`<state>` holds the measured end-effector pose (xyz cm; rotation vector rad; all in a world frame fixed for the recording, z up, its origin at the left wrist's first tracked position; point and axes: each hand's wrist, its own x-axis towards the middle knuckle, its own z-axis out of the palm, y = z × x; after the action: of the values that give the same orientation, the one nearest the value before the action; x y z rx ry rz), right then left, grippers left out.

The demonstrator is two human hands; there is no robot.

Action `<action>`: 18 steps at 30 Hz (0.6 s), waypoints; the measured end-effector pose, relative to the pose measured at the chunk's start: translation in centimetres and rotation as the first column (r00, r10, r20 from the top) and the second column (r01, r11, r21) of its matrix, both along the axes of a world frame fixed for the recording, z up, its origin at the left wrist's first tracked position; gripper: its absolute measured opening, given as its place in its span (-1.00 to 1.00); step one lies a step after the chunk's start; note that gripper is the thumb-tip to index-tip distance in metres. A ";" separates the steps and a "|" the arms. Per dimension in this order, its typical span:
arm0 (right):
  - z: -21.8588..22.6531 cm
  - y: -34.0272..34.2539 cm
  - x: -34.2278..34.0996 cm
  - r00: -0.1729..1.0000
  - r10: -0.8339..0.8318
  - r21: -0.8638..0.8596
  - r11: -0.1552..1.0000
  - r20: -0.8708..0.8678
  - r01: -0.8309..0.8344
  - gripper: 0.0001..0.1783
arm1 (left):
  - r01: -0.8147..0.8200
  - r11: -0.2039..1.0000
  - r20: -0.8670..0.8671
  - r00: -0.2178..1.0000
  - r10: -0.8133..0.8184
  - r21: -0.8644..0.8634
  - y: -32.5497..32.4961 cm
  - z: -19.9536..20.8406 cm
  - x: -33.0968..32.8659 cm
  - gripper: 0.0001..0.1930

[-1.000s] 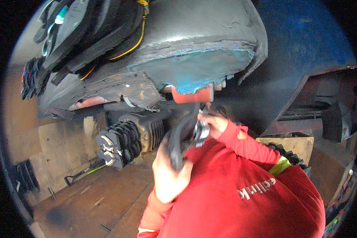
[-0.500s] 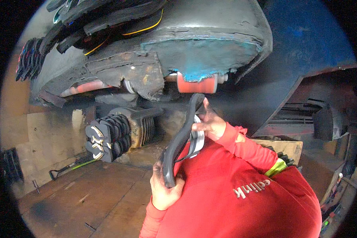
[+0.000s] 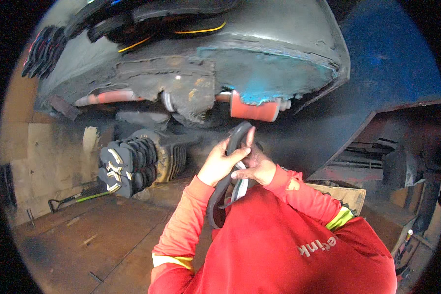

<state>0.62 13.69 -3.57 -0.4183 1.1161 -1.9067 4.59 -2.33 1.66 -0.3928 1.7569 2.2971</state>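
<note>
In front of my red shirt, both hands hold a black flip-flop [image 3: 216,208] with a pale strap. It stands on edge, slanting from upper right to lower left. My left hand [image 3: 216,162] wraps the upper part of the sole from the left. My right hand [image 3: 256,164] grips the same end from the right, fingers behind the sole and thumb near the strap. Just above that end is an orange-red roller [image 3: 254,107], apart from the sole. The roller sits under a dark, worn machine hood [image 3: 279,39] with a blue-dusted patch.
At the left, several black flip-flops [image 3: 120,166] hang stacked on a holder. More dark flip-flops [image 3: 186,10] lie on the hood, and others [image 3: 41,54] stand at its left end. A green-handled tool [image 3: 83,197] lies on the brown floor [image 3: 122,235]. A blue panel [image 3: 387,63] rises at right.
My left hand has moved from the flip-flop's lower end up to its upper end, beside my right hand. The flip-flop now stands slightly lower relative to the roller.
</note>
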 end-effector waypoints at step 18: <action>-2.4 2.3 -4.2 0.965 0.041 0.070 0.996 0.260 -0.061 0.21 | -0.035 0.999 0.025 0.999 0.036 -0.035 2.1 -5.3 -2.3 -0.56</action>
<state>-3.62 15.99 -5.99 -0.1480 0.9923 -1.8060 2.24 -0.28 -3.66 -0.4618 1.7941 2.2779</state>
